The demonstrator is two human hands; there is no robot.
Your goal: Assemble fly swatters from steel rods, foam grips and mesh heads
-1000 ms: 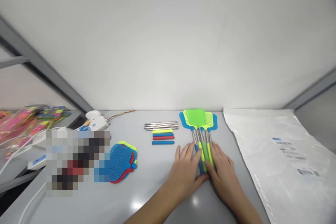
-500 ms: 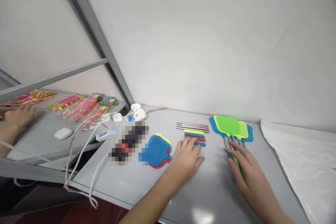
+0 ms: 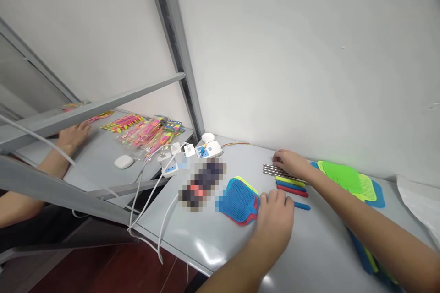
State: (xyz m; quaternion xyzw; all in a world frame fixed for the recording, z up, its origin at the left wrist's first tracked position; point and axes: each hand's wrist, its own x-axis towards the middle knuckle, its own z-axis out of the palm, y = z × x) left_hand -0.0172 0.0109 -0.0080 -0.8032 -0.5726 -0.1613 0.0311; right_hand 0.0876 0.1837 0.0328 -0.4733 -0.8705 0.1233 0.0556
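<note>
Several cables point(image 3: 167, 212) over tbl edge point(image 3: 182, 256), L hand point(image 3: 275, 217) at swatter heads point(image 3: 239, 200), R hand point(image 3: 291, 162) at rods point(image 3: 269, 170), grips unclear

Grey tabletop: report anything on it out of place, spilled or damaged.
One slim blue handle lies apart from the close row of slim yellow, blue and red handles, breaking their spacing. The stacked blue, red and yellow mesh heads look unevenly fanned. No spill or damage shows, though a pixelated patch hides part of the tabletop.
</note>
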